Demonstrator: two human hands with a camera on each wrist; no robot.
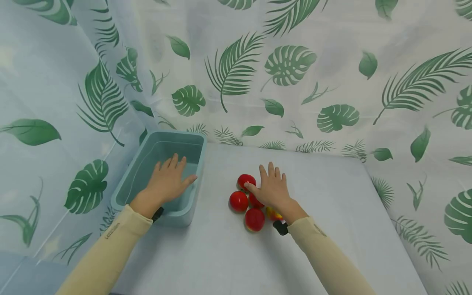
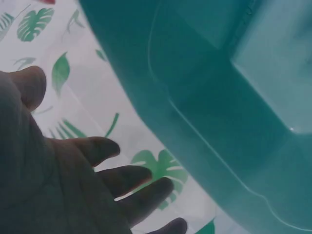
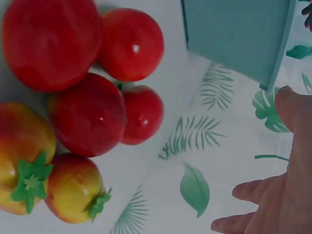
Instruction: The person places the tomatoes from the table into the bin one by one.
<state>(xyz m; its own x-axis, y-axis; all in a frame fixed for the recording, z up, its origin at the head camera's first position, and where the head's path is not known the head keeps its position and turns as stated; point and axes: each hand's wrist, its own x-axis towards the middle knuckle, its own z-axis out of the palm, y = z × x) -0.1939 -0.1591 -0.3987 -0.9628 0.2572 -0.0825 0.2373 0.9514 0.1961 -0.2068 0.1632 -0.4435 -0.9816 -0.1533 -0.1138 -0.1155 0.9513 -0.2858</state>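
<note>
My left hand (image 1: 166, 180) is held over the teal plastic tub (image 1: 180, 221), fingers straight and spread, with nothing in it. The left wrist view shows its palm side beside the tub's rim (image 2: 151, 124). Above a cluster of tomatoes my right hand (image 1: 273, 190) reaches out, also spread and holding nothing. Several glossy red tomatoes (image 1: 239, 201) lie close together on the table, partly covered by this hand in the head view. Two yellow-red tomatoes with green leafy tops (image 3: 73, 187) sit at the cluster's edge in the right wrist view.
The white table (image 1: 324, 192) extends right of the tomatoes and toward me. Behind it and on the left hangs a pale curtain (image 1: 243, 119) with green leaf prints. The tub stands at the table's left side, near the curtain.
</note>
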